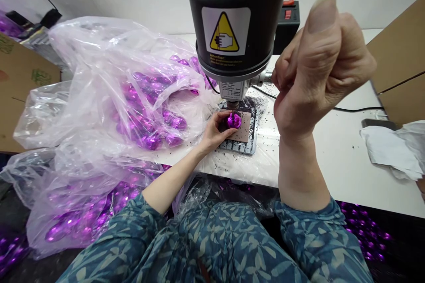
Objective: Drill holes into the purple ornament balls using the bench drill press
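Observation:
My left hand (216, 129) pinches a shiny purple faceted piece (234, 120) and holds it on the brown pad of a small metal base plate (249, 139), right under the spindle of a dark grey bench drill press (237, 22). My right hand (318, 68) is raised close to the camera, its fingers wrapped round the press's metal feed handle (264, 78) on the machine's right side. Black shavings lie scattered on the white table (335, 150) around the plate.
A large clear plastic bag (109, 97) with several purple pieces spreads over the table's left and down past its edge. More purple pieces lie in a bag lower right (368, 234). Cardboard boxes stand far left (20, 84) and right (398, 62). Crumpled white paper (388, 148) lies at right.

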